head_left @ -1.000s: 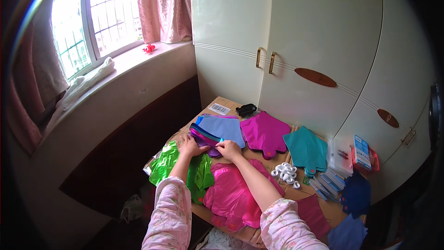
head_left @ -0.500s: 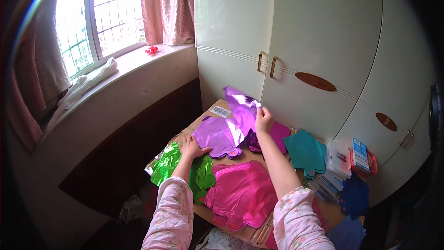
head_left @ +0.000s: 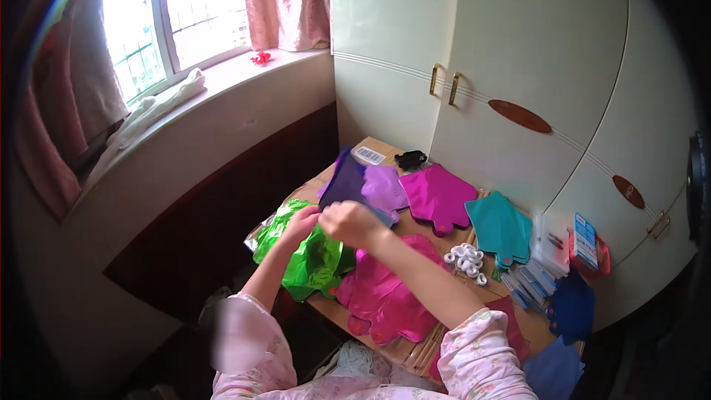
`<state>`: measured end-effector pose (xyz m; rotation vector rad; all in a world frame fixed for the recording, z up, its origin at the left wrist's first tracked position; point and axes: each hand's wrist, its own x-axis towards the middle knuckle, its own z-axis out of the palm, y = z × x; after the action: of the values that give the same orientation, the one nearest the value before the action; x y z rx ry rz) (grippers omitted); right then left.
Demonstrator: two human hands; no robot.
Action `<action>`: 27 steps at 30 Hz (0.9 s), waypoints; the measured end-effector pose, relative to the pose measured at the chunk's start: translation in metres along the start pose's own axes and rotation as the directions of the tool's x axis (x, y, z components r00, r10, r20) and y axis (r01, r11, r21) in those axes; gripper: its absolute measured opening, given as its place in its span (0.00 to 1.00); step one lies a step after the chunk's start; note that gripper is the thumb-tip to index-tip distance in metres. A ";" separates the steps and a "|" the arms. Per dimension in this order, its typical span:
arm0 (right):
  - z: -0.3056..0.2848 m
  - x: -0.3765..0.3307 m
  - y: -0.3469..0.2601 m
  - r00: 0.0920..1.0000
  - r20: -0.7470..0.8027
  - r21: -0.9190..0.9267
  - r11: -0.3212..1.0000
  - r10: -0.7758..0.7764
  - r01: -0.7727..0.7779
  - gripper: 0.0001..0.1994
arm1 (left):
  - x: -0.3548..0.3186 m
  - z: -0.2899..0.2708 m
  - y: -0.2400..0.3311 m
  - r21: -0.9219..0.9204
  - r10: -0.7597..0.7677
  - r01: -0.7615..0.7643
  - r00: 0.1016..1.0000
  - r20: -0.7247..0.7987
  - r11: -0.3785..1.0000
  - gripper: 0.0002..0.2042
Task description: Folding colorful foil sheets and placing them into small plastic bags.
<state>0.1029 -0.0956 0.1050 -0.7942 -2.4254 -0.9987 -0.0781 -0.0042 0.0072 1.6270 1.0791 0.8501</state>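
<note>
My left hand (head_left: 302, 220) and my right hand (head_left: 350, 222) meet over the table and together grip the lower edge of a purple foil balloon (head_left: 361, 185), which is lifted and folded over itself above a light blue one. A crumpled green foil balloon (head_left: 307, 255) lies under my left hand. A pink foil balloon (head_left: 385, 292) lies flat under my right forearm. Just beyond are a magenta foil balloon (head_left: 438, 196) and a teal foil balloon (head_left: 501, 228), both flat on the wooden table (head_left: 320, 184).
White plastic rings (head_left: 465, 259) lie beside the pink balloon. Small packets (head_left: 532, 281) and dark blue foil balloons (head_left: 570, 307) sit at the table's right end. A black clip (head_left: 409, 158) lies near the cream cupboard doors (head_left: 518, 67). A window ledge (head_left: 222, 81) runs on the left.
My right hand swung the purple balloon up and over, then came back down to meet my left hand. The purple balloon now sits folded, showing its darker side.
</note>
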 end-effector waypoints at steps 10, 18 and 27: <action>0.022 -0.012 -0.105 0.992 -0.055 0.329 0.936 -0.109 0.121 0.02 | -0.073 -0.059 -0.052 0.615 0.268 -0.234 0.963 0.038 0.753 0.22; 0.030 -0.025 -0.121 0.978 0.112 0.431 0.895 -0.177 0.113 0.04 | -0.063 -0.051 -0.063 0.869 0.291 -0.325 0.930 0.223 0.374 0.16; 0.028 -0.032 -0.128 0.992 0.093 0.443 0.896 -0.088 0.038 0.04 | -0.062 -0.065 -0.089 0.778 0.553 -0.442 0.820 0.149 0.446 0.16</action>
<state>0.0418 -0.1607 0.0041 -0.6237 -2.6413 -0.3966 -0.1815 -0.0278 -0.0617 2.8051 1.1489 0.9090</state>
